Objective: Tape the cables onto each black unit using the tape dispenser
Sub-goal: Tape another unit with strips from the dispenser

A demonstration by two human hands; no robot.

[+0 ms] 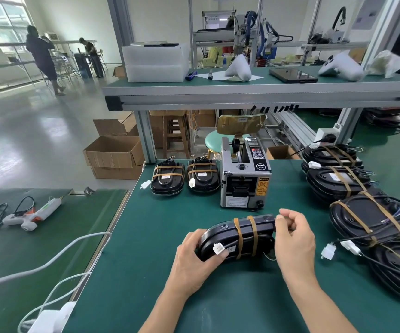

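Observation:
A black unit stands tilted on its edge on the green table, with two brown tape strips round it and a white connector on its near face. My left hand grips its left end, thumb by the connector. My right hand grips its right end, fingers curled over the top corner. The grey tape dispenser stands just behind the unit. Two taped units sit to the left of the dispenser. Several more taped units are stacked at the right.
A glue gun with its black cord lies on the left mat. White cables cross the gap between the tables to an adapter at the bottom left. An aluminium shelf hangs over the back of the table. Cardboard boxes stand on the floor.

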